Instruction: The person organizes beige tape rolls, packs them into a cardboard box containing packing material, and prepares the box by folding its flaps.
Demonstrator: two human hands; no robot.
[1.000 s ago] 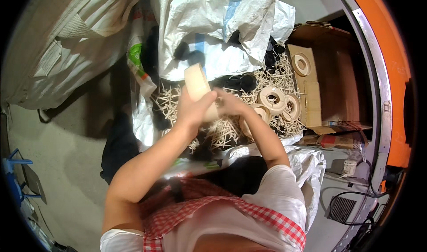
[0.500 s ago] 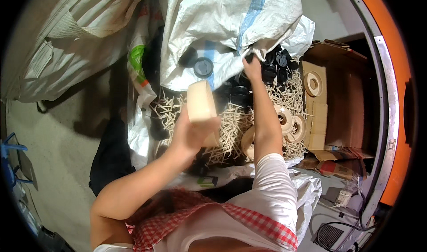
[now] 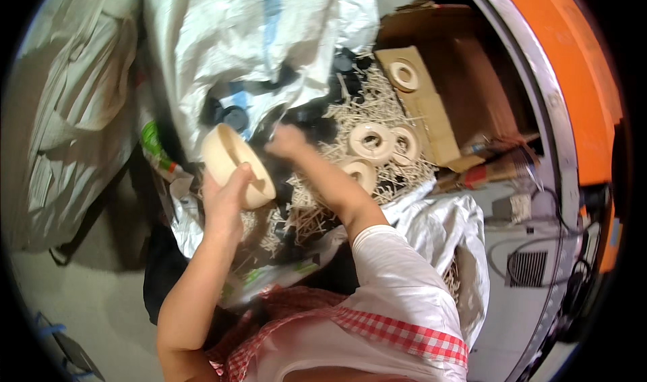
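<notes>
My left hand is closed around the rim of a round, deep cream-coloured bowl-like piece, tilted with its hollow side toward the right. My right hand is a blur of motion by the lower edge of a white woven sack with a blue stripe. Its fingers are smeared, so whether they hold the sack's edge does not show. Black round caps lie at the sack's mouth. Beneath my hands spreads a heap of short cream sticks mixed with black pieces.
Several cream rings, one of them a flanged ring, rest on the heap at right. Another ring lies on the flap of a cardboard box. A large bulging sack stands at left. An orange panel borders the far right.
The view has swung to the right. My left hand has turned the cream piece so its hollow shows. My right hand has come down from the sack's edge, nearer to me.
</notes>
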